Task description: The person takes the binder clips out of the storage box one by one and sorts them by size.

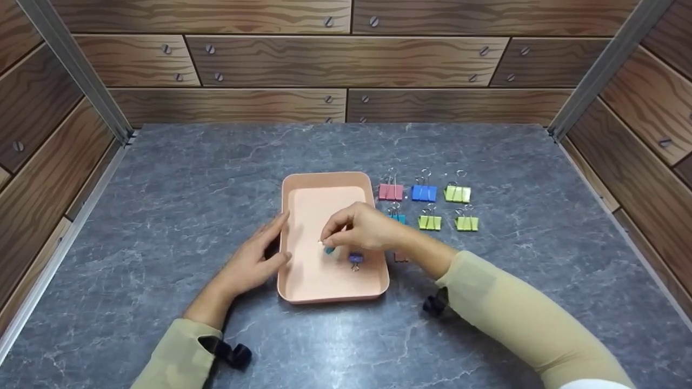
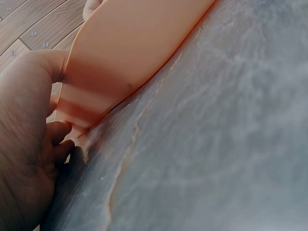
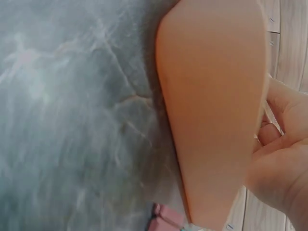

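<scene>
A shallow peach tray (image 1: 324,292) lies on the table. My left hand (image 1: 251,265) holds its left wall, thumb at the rim; in the left wrist view the curled fingers (image 2: 60,137) touch the wall's outer side. Over the tray's middle, my right hand (image 1: 365,229) pinches a small teal binder clip (image 1: 329,250), mostly covered by the fingertips. Inside the tray, to the right of that clip, lies a small blue binder clip (image 1: 355,258). The tray wall (image 3: 211,110) hides the held clip in the right wrist view.
Right of the tray stand pink (image 1: 390,192), blue (image 1: 424,193) and yellow-green (image 1: 458,194) binder clips. Nearer are a partly hidden teal clip (image 1: 399,219) and two yellow-green ones (image 1: 430,222). Another pink clip (image 1: 401,257) shows below my right wrist. Wood-patterned panels (image 1: 346,59) enclose the table.
</scene>
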Motion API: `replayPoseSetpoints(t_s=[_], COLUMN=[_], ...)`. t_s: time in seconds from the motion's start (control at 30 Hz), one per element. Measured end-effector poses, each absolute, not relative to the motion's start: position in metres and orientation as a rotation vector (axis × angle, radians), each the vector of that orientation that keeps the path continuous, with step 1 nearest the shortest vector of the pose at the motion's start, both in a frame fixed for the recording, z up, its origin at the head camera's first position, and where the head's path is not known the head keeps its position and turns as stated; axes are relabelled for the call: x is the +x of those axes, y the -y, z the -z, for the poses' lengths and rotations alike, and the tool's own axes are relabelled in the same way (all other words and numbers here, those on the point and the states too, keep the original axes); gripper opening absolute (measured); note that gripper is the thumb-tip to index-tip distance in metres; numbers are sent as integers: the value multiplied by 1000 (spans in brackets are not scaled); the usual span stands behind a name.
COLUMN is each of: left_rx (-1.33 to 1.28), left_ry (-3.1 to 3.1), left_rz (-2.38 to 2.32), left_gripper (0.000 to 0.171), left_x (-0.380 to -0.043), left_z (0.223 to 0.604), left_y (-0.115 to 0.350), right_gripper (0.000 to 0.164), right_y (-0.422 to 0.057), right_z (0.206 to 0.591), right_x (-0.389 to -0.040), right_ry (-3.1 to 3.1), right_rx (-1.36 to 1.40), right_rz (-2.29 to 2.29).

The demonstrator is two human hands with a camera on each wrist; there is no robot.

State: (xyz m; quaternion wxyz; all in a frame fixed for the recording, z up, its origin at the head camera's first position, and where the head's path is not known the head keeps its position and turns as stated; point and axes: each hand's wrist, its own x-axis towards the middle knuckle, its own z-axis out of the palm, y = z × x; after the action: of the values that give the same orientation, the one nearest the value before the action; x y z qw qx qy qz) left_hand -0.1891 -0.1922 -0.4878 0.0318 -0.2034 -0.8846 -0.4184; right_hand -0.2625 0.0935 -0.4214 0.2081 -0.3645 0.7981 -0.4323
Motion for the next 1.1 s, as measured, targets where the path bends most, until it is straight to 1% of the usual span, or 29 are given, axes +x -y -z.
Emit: replayPoseSetpoints(t_s=[0.33, 0.63, 0.77, 1.1], left_rx=[-637, -613, -609, -610], left_ry=[2711, 2730, 2728, 2727], left_rz=[1303, 1322, 1324, 1314], left_gripper=[81, 82, 82, 82], left_x=[-189, -188, -187, -189], left_z=[489, 488, 488, 488], left_y=[192, 193, 193, 193], right_gripper=[11, 13, 11, 14], right_y=[-134, -181, -201, -239], right_z=[399, 388, 387, 402], right_x=[-262, -261, -258, -255], right_ry=[-2282, -2354, -2411, -2426], right_rx=[-979, -867, -805, -631], right_rz=[1342, 1438, 1419, 1422])
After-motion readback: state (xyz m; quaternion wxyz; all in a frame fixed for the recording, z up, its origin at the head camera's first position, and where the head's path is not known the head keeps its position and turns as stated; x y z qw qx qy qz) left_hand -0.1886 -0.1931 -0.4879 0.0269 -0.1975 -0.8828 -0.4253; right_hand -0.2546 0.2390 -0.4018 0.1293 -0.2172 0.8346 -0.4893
